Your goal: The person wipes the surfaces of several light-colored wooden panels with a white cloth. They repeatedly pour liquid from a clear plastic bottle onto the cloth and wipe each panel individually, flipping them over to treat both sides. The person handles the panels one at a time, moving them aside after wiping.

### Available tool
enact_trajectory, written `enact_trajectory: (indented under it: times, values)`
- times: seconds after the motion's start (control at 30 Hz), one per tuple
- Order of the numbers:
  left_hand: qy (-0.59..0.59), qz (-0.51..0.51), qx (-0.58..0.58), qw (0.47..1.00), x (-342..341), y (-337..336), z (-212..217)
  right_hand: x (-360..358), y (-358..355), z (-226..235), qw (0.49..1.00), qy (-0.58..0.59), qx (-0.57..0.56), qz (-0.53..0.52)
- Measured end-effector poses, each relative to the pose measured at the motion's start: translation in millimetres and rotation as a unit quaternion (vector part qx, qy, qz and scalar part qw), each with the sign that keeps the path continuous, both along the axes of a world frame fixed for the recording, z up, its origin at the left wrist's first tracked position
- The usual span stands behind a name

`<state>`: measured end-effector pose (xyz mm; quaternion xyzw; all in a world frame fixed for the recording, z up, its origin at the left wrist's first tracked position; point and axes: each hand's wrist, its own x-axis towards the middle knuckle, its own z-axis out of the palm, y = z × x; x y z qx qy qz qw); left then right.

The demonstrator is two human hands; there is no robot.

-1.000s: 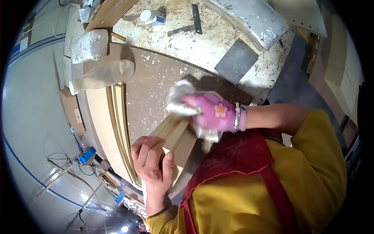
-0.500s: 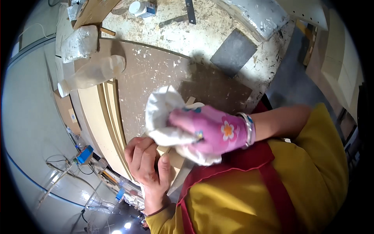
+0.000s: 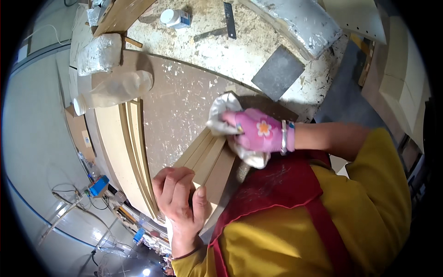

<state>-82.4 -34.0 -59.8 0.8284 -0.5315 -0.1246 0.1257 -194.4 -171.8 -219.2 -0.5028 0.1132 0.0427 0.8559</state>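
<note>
The wooden strips [image 3: 210, 159] are pale, flat lengths of board with square-cut edges, held together as a bundle that slants from the lower left up toward the right; three seem to lie side by side, though the far ends are covered and the count is not certain. The bundle sits above the near edge of the worktop [image 3: 184, 106], in front of the person's red apron. The left hand [image 3: 180, 196], bare, is curled around the bundle's near end, fingers over the top face and thumb along the side. The right hand [image 3: 258, 134] wears a pink glove with a flower on its back and is closed on a crumpled white cloth [image 3: 226, 113], pressing it onto the upper end of the strips.

On the worktop, speckled with pale flecks, lie one clear plastic bottle [image 3: 113, 90] on its side, one knotted clear plastic bag [image 3: 99, 53], one small white jar [image 3: 173, 17] and one dark grey square sheet [image 3: 278, 73]. More long pale boards [image 3: 124, 152] are stacked along the worktop's left edge, just beside the left hand. The cloth and gloved hand hide the far end of the strips.
</note>
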Motion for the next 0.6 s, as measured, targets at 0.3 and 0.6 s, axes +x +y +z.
enact_trajectory:
  times: [0.3,0.6]
  values:
    - [-0.003,-0.010,0.011,1.000,2,3,2,3,-1,-6,0.997,-0.005,-0.063,-0.043]
    - [-0.005,-0.029,0.005,1.000,5,-1,1,-2,0,-18,0.937,0.064,-0.343,-0.013]
